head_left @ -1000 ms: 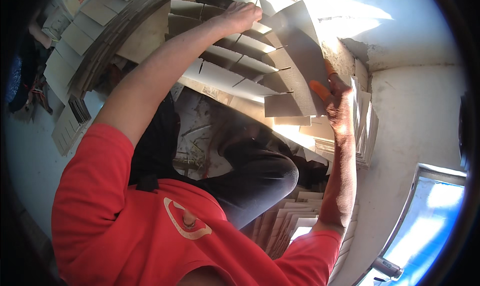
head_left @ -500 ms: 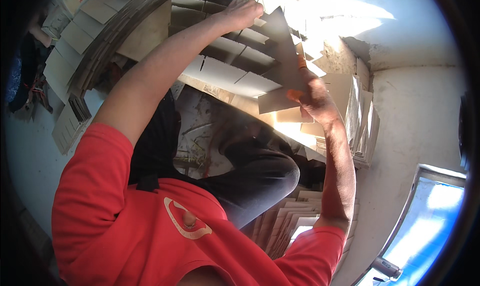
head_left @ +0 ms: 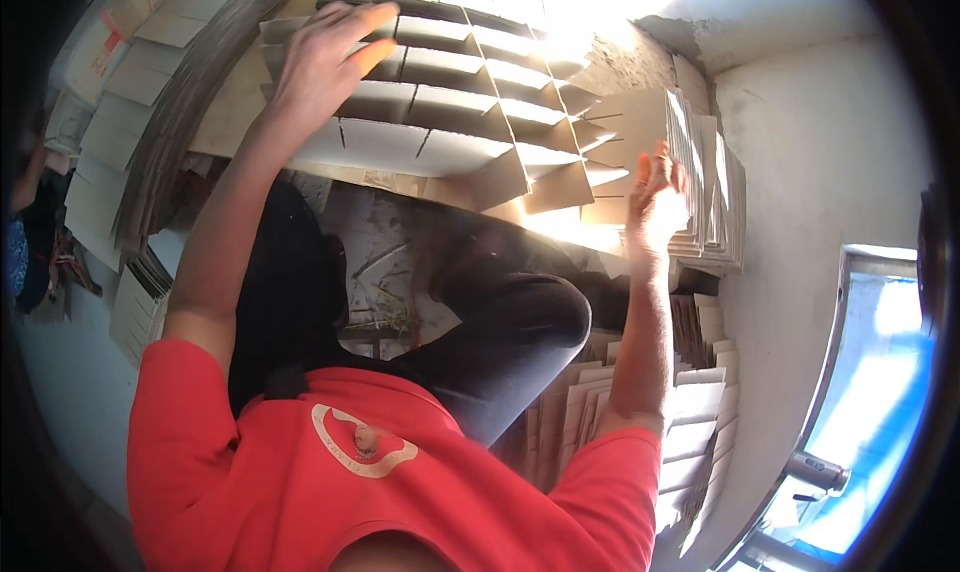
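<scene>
A grid of slotted cardboard divider strips [head_left: 468,148] stands on a board, long strips side by side with two cross strips [head_left: 506,122] set across them towards the right. My left hand [head_left: 322,64] is over the left end of the long strips, thumb and forefinger apart, with orange coverings on their tips. Nothing shows between them. To the right of the grid, my right hand [head_left: 660,200] is raised in bright light at a stack of slotted cardboard pieces [head_left: 640,122]. Its fingers point up, slightly apart; I cannot tell whether they touch the stack.
A long curved row of cardboard strips [head_left: 205,92] leans at the left. More cardboard pieces [head_left: 580,412] stand low by my right arm. A wall [head_left: 800,172] rises on the right, near a blue, bright window-like panel [head_left: 870,372]. My bent knee [head_left: 555,317] is below the board.
My right hand has let go of a cross strip, which now sits across the long strips, and has moved right to the stack. My left hand has moved left along the grid.
</scene>
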Motion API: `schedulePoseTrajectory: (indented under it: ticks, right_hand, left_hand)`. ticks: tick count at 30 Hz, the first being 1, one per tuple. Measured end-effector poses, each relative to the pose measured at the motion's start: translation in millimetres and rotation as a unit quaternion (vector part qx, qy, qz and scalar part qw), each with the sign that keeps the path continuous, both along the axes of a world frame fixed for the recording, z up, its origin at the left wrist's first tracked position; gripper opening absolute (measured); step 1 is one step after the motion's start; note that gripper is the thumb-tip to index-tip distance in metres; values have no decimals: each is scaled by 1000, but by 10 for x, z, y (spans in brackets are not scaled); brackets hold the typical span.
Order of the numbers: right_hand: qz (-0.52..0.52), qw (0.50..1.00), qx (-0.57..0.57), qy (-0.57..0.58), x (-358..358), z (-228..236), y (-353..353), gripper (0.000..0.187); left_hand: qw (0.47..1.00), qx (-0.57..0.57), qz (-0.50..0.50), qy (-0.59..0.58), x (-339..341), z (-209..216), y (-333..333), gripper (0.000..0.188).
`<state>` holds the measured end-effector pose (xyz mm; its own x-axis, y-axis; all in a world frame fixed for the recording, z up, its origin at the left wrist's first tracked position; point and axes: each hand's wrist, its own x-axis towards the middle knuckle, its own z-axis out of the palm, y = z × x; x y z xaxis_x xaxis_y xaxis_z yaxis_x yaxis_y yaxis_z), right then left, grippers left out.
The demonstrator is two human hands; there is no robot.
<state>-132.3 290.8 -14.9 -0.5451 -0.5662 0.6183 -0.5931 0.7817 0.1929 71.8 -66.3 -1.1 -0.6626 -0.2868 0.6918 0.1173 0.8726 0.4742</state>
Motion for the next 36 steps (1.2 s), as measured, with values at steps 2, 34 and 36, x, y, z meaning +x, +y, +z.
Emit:
schedulePoseTrajectory:
  ticks: [2,34,36]
  right_hand:
    - [-159,985,64,-17,-112,-98,329,46]
    - [170,860,-303,-373,863,1210,-658,45]
    - [197,855,-271,-395,922,1159,-747,46]
  left_hand:
    - [1000,-14,8,-1,186,-56,57,37]
    - [986,-9,-80,-145,343,-496,325,25]
    - [989,-20,-80,-120,311,-555,336,19]
